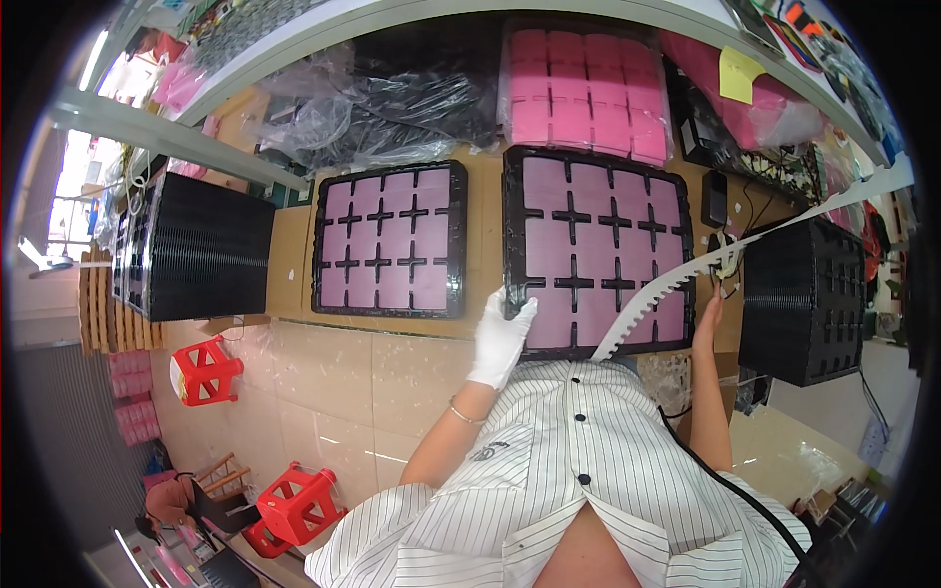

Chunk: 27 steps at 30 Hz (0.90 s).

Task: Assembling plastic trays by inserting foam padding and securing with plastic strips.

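A black plastic tray (510,245) with pink-mauve square pads and black cross-shaped dividers lies in front of my body. My left hand (502,335), in a white glove, closes on its near left edge, the thumb over the rim. My bare right hand (713,316) is beside the tray's right edge, close to a cream-coloured object (724,257); its fingers are partly hidden, so their grip is unclear. A white strip with a toothed edge (676,281) crosses over the tray's right part. A similar filled tray (458,245) lies to the left.
Tall stacks of black trays stand left (211,250) and right (799,304). At the back lie a bagged block of pink pads (588,88) and clear plastic film (382,98) over black material. A shelf edge (372,24) overhangs. Red stools (299,502) stand on the floor.
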Each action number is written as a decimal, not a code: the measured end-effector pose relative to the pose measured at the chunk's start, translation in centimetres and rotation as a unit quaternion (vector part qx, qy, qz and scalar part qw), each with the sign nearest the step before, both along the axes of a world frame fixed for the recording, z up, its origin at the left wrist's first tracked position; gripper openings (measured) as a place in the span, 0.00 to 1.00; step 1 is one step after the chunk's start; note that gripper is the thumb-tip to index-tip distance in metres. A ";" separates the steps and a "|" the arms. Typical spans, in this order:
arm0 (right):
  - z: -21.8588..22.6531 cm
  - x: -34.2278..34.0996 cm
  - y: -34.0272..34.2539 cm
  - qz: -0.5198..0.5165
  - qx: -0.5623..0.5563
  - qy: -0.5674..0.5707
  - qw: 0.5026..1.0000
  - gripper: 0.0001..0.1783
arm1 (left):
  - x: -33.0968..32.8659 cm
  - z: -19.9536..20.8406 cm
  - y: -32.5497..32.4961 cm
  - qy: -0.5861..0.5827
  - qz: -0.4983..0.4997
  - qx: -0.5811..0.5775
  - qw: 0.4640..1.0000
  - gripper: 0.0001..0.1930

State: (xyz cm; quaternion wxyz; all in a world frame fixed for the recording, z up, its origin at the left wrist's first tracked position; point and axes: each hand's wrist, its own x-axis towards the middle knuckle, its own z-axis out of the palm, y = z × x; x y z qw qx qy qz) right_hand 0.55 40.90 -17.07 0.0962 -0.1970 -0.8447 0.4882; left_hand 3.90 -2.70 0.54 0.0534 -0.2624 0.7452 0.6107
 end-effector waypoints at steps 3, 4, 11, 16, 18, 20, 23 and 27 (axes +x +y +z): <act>2.6 0.0 -0.8 -0.043 -0.110 0.035 0.992 0.40 | -0.9 1.7 -5.9 0.042 0.023 -0.150 0.988 0.27; 4.5 0.4 -0.7 -0.058 -0.105 0.031 0.992 0.41 | -1.4 2.6 -9.6 0.068 0.020 -0.137 0.988 0.26; 5.8 1.6 -0.9 -0.101 -0.158 0.004 0.982 0.42 | 0.5 -2.4 -32.4 0.057 0.110 -0.194 0.973 0.27; 4.4 1.2 -0.7 -0.095 -0.179 0.022 0.979 0.41 | 1.4 -8.6 -40.3 0.005 0.089 -0.315 0.945 0.30; 4.2 1.6 -0.3 -0.104 -0.181 0.030 0.978 0.41 | -1.9 -6.5 -34.1 -0.025 0.121 -0.620 0.774 0.24; 4.8 1.4 -0.6 -0.093 -0.131 0.025 0.987 0.40 | -5.4 -4.7 -26.1 0.083 0.063 -0.484 0.869 0.20; 3.9 0.9 -1.0 -0.069 -0.089 0.032 0.993 0.38 | -6.3 -5.3 -12.1 0.092 -0.159 -0.492 0.851 0.27; 6.9 0.6 -4.1 -0.002 -0.008 0.043 0.999 0.34 | -7.4 -10.3 -10.0 -0.007 -0.207 -0.615 0.761 0.37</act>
